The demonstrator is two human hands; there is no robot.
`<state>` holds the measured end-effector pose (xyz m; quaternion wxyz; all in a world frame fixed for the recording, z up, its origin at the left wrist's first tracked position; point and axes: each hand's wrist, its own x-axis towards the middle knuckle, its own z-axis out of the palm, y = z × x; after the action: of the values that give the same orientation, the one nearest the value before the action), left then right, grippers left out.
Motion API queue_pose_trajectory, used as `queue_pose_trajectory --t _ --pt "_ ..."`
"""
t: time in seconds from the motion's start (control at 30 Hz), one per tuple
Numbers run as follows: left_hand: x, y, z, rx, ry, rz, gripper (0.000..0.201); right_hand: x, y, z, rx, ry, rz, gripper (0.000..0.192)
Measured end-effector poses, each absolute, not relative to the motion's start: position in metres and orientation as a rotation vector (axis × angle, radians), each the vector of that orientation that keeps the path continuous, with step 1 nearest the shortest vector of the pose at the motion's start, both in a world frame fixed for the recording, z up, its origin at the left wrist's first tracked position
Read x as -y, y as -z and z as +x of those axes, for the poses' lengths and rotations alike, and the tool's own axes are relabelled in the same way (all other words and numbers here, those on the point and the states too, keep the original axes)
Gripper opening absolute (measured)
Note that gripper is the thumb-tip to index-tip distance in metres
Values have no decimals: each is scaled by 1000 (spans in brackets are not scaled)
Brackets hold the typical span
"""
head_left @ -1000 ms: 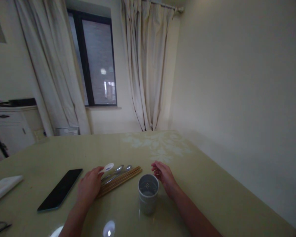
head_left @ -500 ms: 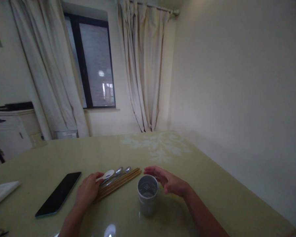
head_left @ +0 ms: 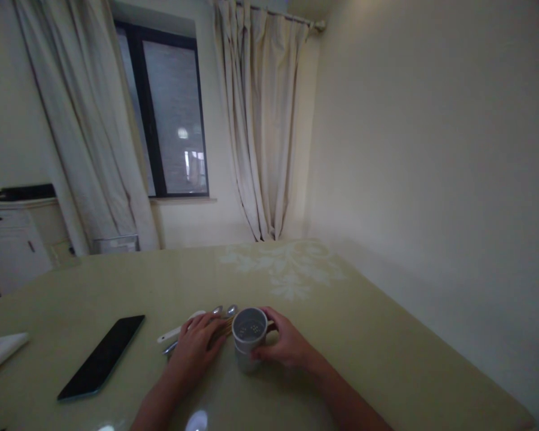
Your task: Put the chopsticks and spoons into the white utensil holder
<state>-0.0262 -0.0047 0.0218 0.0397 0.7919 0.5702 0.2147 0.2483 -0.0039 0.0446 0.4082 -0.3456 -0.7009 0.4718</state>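
My right hand (head_left: 285, 341) is closed around the right side of a grey cylindrical holder (head_left: 250, 350), which has small holes in its bottom. Just left of it, my left hand (head_left: 198, 346) lies over a bundle of wooden chopsticks (head_left: 227, 327), fingers curled down on them. Most of the bundle is hidden under that hand. Beyond the left fingers lie a white spoon (head_left: 169, 334) and two metal spoons, whose bowls (head_left: 232, 310) show past the fingertips. The holder stands upright, close to the chopstick ends.
A dark phone (head_left: 103, 358) lies on the glossy green table (head_left: 170, 275) to the left. Farther left is a white flat item (head_left: 2, 353). The table's right edge runs beside a pale wall (head_left: 422, 179). Curtains (head_left: 260, 120) and a window are at the back.
My right hand has taken hold of the holder, which has shifted left toward the chopsticks. My left hand has moved right, off the white spoon and onto the chopsticks.
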Motion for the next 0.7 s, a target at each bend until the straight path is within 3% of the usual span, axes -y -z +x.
queue_pose_trajectory --t 0.2,0.4,0.7 --pt "-7 -13 -27 -1709 -854 2412 27 -1 -30 222 1678 -1026 -958 81" --pt "-14 -19 -39 -1761 -1049 2306 36 -16 -29 199 1665 -993 -959 77" --pt "-6 -9 -45 -2241 -537 2227 57 -23 -26 183 1599 -1030 -959 78"
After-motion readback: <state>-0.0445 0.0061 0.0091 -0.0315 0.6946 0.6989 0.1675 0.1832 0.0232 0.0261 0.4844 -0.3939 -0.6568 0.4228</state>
